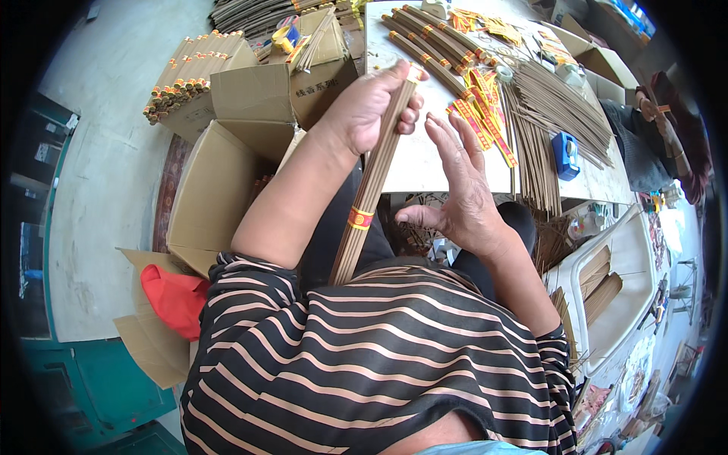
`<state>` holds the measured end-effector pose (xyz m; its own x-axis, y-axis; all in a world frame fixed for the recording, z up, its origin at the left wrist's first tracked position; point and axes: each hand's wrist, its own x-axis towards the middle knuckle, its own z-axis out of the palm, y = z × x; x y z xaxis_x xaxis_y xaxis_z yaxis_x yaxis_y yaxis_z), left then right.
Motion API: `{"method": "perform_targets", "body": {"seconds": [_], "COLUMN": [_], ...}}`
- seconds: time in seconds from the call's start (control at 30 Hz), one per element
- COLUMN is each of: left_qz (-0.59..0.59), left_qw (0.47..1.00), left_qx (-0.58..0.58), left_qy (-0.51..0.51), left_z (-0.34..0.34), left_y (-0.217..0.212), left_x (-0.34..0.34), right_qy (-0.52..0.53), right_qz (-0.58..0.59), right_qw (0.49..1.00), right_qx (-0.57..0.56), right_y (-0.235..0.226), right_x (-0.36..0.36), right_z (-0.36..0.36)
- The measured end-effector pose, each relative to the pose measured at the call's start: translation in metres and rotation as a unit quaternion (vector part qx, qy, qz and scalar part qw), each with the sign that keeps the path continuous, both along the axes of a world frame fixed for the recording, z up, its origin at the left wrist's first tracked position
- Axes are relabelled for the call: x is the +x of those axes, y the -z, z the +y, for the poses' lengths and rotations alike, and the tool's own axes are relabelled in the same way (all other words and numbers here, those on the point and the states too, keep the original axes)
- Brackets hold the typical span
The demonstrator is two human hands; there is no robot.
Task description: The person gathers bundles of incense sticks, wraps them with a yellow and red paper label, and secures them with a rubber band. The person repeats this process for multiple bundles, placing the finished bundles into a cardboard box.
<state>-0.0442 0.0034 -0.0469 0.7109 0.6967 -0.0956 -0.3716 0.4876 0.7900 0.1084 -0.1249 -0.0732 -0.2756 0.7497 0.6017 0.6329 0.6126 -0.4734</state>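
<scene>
A long bundle of brown incense sticks (377, 177) slants from my chest up toward the table, with a red and yellow paper band around its lower part. My left hand (379, 110) is closed around its upper end. To the right of the bundle, my right hand (464, 189) is apart from it, fingers spread and nothing in them. On the white table (413, 163) beyond lie red and yellow paper bands (479, 117), loose incense sticks (561, 106) and a blue tape dispenser (565, 155). Several banded bundles (428, 38) rest at the table's far side.
An open cardboard box (216, 189) stands at my left, a red cloth (173, 301) over its near flaps. Stacked incense bundles (193, 72) sit behind it. At the right are a white tub (626, 280) holding sticks and another person (644, 144) beside the table.
</scene>
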Motion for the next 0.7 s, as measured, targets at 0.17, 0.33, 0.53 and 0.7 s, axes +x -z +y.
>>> {"method": "perform_targets", "body": {"seconds": [0.17, 0.33, 0.53, 0.7], "left_qz": [0.015, 0.004, -0.026, 0.020], "left_qw": [0.999, 0.998, 0.996, 0.981], "left_qx": [0.025, 0.054, 0.074, 0.074], "left_qy": [0.015, -0.019, -0.033, -0.179], "left_z": [-0.015, -0.021, -0.011, 0.042], "left_y": [0.003, 0.006, 0.006, -0.013], "left_x": [0.001, 0.007, 0.005, -0.014], "right_qy": [0.020, 0.051, 0.094, 0.018], "right_qz": [-0.015, -0.068, -0.105, -0.103], "right_qw": [1.000, 0.996, 0.989, 0.994], "right_qx": [-0.017, 0.006, 0.048, 0.041], "right_y": [-0.008, -0.013, -0.015, -0.023], "right_x": [-0.007, -0.020, -0.031, -0.039], "right_z": [-0.002, -0.003, 0.000, -0.014]}}
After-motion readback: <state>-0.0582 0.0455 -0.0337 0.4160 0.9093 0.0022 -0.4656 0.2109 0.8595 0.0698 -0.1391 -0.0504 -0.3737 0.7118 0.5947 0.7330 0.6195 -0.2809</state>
